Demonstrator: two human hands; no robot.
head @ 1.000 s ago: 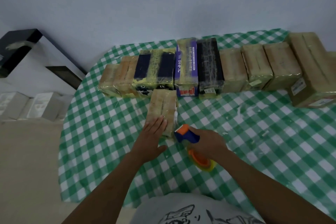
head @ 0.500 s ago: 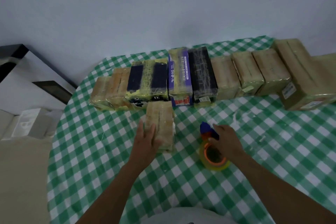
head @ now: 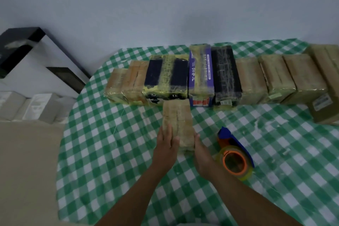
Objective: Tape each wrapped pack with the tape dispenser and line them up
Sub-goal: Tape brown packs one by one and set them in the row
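Green-checked tablecloth (head: 102, 152) covers the table by a pale wall, with a row of taped packs (head: 251, 79) along the back. A second ago the right hand (head: 201, 154) held the tape dispenser (head: 233, 159); now the dispenser lies on the cloth just beside that hand, let go. The right hand now presses against the near right side of the loose pack (head: 177, 117); I cannot tell whether its fingers curl. The left hand (head: 165, 145) lies flat on top, fingers straight. The pack sits in front of the row, its far end at the row. Taping seems finished; lining it up likely comes next.
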